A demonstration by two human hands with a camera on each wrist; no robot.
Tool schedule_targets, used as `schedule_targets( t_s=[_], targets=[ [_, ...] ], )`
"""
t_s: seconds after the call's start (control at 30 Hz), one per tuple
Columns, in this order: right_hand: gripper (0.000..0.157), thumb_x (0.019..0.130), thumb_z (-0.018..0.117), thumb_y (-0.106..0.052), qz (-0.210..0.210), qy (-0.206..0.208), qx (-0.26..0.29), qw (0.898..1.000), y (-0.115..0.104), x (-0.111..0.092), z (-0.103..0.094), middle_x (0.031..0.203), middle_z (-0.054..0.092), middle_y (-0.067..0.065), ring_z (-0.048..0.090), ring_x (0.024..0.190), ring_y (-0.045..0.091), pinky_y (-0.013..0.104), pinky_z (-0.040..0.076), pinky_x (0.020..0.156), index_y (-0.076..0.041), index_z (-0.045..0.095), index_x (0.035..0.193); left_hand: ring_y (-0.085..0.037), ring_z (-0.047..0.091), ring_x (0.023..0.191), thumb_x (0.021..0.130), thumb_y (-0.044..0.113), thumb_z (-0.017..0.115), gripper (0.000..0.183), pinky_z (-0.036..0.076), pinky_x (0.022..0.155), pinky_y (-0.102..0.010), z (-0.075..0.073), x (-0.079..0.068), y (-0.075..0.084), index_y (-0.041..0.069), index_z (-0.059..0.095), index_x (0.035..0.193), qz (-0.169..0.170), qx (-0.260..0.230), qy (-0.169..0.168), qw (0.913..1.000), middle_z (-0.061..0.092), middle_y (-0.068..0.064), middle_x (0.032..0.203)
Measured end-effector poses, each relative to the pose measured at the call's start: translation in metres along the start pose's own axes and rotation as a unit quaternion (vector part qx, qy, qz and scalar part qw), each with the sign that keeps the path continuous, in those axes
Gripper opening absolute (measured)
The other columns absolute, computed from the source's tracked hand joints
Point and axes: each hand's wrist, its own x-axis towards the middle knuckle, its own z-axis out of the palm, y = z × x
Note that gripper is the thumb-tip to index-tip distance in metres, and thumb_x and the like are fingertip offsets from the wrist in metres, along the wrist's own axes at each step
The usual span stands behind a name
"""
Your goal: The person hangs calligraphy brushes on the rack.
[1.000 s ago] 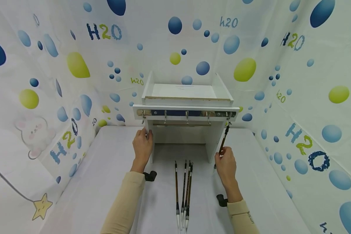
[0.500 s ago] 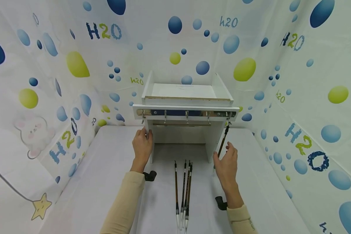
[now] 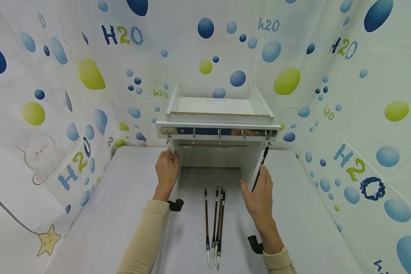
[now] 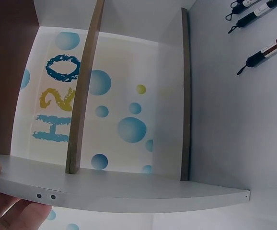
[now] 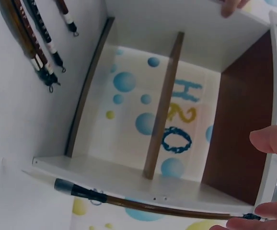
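Note:
A white shelf unit (image 3: 222, 107) stands on the table, with a shiny hook rail (image 3: 205, 131) along its front. My left hand (image 3: 166, 169) grips the unit's left side panel (image 4: 129, 191), thumb inside and fingers outside in the left wrist view. From the rightmost hook hangs a calligraphy brush (image 5: 153, 207), bristles down, along the outside of the right side panel. My right hand (image 3: 260, 198) is beside this brush, fingers extended and thumb spread apart. Its fingertips partly overlap the brush in the head view; whether they touch it I cannot tell.
Several more calligraphy brushes (image 3: 215, 220) lie on the white table (image 3: 123, 213) in front of the unit, bristles toward me. The other hooks hold nothing. A curtain (image 3: 178, 34) with printed bubbles surrounds the table at the back and sides.
My right hand has let go of the hanging brush, opened its fingers and shifted slightly left toward the right side panel. The brush stays on its hook. My left hand has not moved.

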Motion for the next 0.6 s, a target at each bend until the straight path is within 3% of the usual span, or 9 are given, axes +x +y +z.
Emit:
schedule_targets(
  t_s=[0.23,0.6],
  targets=[
    [0.087,0.088,0.077,-0.026,0.008,-0.025,0.004,1.0,-0.006,-0.007,0.005,0.156,0.036,0.024,0.044,0.138,0.042,0.064,0.048,0.097,0.0,0.029,0.155,-0.038,0.068,0.075,0.098,0.014,0.061,0.023,0.054,0.062,-0.053,0.0,-0.001,-0.001,-0.006,0.069,0.108,-0.011,0.004,-0.006,0.9999,0.065,-0.024,0.086],
    [0.083,0.091,0.072,-0.03,0.044,-0.084,0.015,0.995,-0.002,-0.019,0.021,0.155,0.038,0.024,0.04,0.142,0.041,0.057,0.04,0.11,0.001,0.029,0.154,-0.037,0.066,0.071,0.098,0.015,0.06,0.022,0.051,0.06,-0.052,0.001,0.001,-0.002,-0.004,0.068,0.105,-0.011,0.006,-0.005,0.9999,0.064,-0.022,0.083]
  ],
)
